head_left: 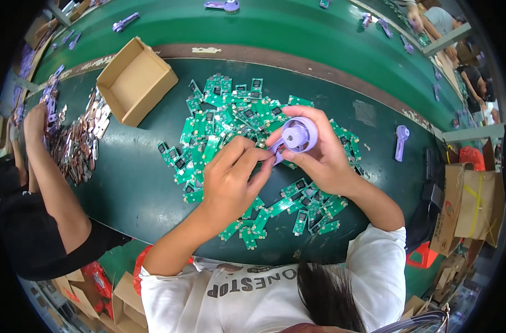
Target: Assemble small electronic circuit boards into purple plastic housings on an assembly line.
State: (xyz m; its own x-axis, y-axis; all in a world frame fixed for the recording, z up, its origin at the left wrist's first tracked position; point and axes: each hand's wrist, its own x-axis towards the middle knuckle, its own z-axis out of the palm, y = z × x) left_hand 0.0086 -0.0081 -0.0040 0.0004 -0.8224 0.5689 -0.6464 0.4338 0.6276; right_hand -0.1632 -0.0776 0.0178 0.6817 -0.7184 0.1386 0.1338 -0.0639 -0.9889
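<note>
The desk (133,186) has a dark green, shiny top, with a greyish patch (365,112) stuck to it toward the far right. Along its far edge runs a brown strip with chipped paint, and past that lies a broad, brighter green belt (175,28) carrying scattered purple units (125,22).

Green circuit boards (225,119) spread from the middle of the desk toward its near edge. An open cardboard tray (152,102) sits tilted by the far edge, left of the boards; farther left lies a heap of small metal parts (78,147). There, a co-worker's arm (64,177) reaches over the desk. One purple unit (401,143) lies alone toward the right end.

The purple housing (299,135) is held above the boards, mid-desk. The right hand (314,147) curls round its circular head, thumb below. The left hand (253,161) pinches the handle end with thumb and fingers; whether it also grips a small part, I cannot tell.

Beyond the right end stand cardboard boxes (474,202), one with yellow tape, and a red bag (472,159); other people work across the belt.

Bold dark lettering crosses the person's white shirt (253,294), upside down in this view. A right-hand carton also bears print, too small to read.
</note>
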